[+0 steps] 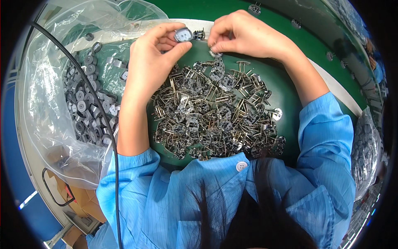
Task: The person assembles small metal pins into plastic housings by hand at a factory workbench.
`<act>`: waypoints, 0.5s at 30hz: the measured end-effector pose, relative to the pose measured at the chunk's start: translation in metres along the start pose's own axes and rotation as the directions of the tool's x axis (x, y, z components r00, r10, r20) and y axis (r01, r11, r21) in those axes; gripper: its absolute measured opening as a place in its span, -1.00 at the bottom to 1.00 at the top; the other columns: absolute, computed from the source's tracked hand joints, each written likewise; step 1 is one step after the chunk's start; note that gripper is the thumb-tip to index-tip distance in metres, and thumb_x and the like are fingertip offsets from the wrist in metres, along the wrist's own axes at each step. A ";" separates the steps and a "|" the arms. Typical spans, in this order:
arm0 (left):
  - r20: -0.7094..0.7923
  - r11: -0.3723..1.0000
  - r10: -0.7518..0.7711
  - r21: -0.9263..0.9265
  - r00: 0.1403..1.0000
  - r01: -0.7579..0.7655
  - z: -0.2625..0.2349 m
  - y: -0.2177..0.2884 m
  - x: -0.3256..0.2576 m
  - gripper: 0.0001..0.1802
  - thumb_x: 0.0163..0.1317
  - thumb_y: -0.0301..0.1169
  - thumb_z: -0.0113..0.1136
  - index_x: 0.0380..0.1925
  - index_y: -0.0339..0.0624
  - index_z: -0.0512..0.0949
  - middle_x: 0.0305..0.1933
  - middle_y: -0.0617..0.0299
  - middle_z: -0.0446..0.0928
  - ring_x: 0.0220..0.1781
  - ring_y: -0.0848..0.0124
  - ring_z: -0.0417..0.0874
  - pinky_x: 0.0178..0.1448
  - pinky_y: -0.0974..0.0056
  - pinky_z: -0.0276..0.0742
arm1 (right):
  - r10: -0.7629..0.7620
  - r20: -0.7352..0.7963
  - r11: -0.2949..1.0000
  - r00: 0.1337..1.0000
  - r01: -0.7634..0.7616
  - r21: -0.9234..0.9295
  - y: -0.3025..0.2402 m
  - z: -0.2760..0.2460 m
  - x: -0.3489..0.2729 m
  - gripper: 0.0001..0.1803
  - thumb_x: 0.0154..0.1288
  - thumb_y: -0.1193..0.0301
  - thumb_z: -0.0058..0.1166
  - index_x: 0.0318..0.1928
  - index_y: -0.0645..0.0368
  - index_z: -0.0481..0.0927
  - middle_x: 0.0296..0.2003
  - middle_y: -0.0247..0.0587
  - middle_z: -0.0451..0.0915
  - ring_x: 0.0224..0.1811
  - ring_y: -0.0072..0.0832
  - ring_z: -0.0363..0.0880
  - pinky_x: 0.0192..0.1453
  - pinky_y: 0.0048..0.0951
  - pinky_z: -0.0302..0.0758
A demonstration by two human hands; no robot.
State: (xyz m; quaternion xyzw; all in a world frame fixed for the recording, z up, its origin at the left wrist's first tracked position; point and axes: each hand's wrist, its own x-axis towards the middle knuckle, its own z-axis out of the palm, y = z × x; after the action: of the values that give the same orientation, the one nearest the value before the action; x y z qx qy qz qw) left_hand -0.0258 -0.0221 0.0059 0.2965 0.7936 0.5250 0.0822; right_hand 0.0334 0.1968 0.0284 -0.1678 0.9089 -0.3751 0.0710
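Observation:
My left hand (153, 56) is closed, pinching a grey plastic cap (183, 35) between thumb and fingers, its hollow side with small holes facing up. To its right my right hand (244, 35) has its fingertips pressed together on a small round circuit board (215, 54), mostly covered by the fingers. Between the two hands a small black component with metal contacts (199, 35) sits on the pale rim of the work surface. Below both hands spreads a heap of round circuit boards with metal pins (215, 112).
At the left, a clear plastic bag (45, 124) holds many grey caps (85, 106). A black cable (101, 110) crosses in front of it. Several circuit boards (295, 23) lie on the green belt (282, 12) beyond the rim. Another plastic bag (367, 149) is at the right.

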 end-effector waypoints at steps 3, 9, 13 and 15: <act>0.044 0.993 0.073 0.086 0.996 -0.077 0.005 0.003 -0.002 -0.61 -0.01 -0.50 0.43 -0.11 -0.26 0.63 -0.26 0.19 0.62 -0.27 0.47 0.63 -0.08 0.37 0.58 | 0.019 -0.144 0.953 0.989 0.026 0.301 0.007 0.010 0.005 -0.83 0.14 0.41 0.27 -0.28 0.24 0.65 -0.39 -0.30 0.62 -0.33 -0.58 0.57 -0.24 -0.49 0.50; 0.056 0.991 0.134 -0.001 0.989 -0.134 0.011 0.001 -0.005 -0.61 -0.01 -0.47 0.43 -0.10 -0.20 0.64 -0.22 0.18 0.62 -0.23 0.41 0.61 -0.03 0.33 0.56 | -0.060 -0.370 0.987 0.927 0.110 0.115 -0.006 0.020 0.003 -0.85 0.20 0.42 0.26 -0.29 0.24 0.61 -0.32 -0.39 0.53 -0.27 -0.67 0.50 -0.28 -0.58 0.42; 0.075 0.974 0.203 0.083 0.976 -0.209 0.008 0.008 -0.005 -0.60 0.00 -0.49 0.43 -0.09 -0.19 0.64 -0.19 0.20 0.62 -0.22 0.42 0.60 -0.02 0.34 0.55 | -0.169 -0.449 0.981 0.877 0.193 0.008 -0.013 0.021 0.002 -0.84 0.14 0.46 0.23 -0.26 0.26 0.61 -0.39 -0.12 0.53 -0.42 -0.40 0.56 -0.32 -0.45 0.49; 0.095 0.979 0.202 0.000 0.975 -0.203 0.007 0.007 -0.006 -0.61 0.01 -0.49 0.42 -0.08 -0.20 0.64 -0.16 0.21 0.62 -0.20 0.44 0.60 -0.01 0.34 0.54 | -0.242 -0.463 0.962 0.853 0.273 0.001 -0.004 0.025 0.000 -0.86 0.21 0.43 0.25 -0.30 0.24 0.60 -0.29 -0.39 0.53 -0.25 -0.66 0.50 -0.26 -0.59 0.44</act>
State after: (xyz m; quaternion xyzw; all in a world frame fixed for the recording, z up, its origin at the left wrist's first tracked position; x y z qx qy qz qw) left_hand -0.0149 -0.0178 0.0081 0.4006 0.7571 0.5121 0.0643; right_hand 0.0405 0.1776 0.0132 -0.1921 0.8561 -0.4402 -0.1907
